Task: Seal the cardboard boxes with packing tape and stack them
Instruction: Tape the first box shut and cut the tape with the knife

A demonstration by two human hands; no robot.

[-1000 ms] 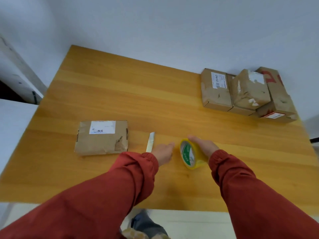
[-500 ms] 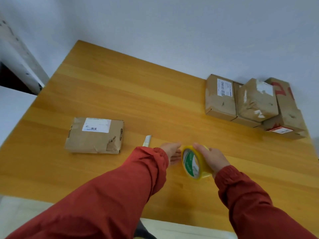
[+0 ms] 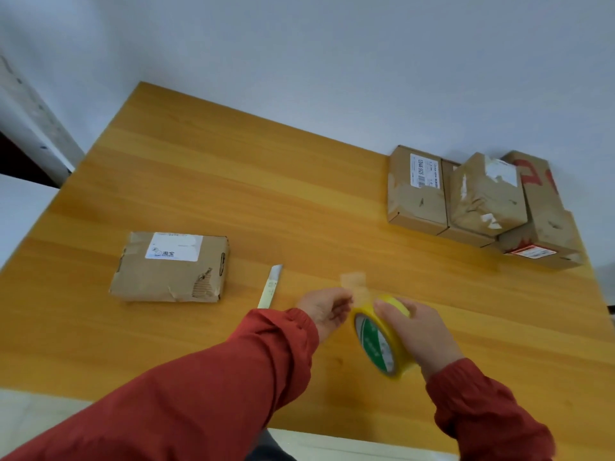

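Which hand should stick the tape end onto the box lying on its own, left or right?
Left, probably. The left hand pinches the loose tape end and sits nearer the lone box; the right hand grips the tape roll, farther away.

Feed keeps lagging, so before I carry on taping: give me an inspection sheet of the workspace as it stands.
Surface: wooden table.
Job's things: labelled cardboard box lying flat at left; box pile at far right, one box tilted on top; white cutter beside the labelled box, not touching.
Clutter: nothing seen.
Grippers: left hand pinches the tape end pulled from the yellow tape roll; right hand grips that roll.
Cables: nothing seen.
Surroundings: pale wall behind; dark opening at far left.
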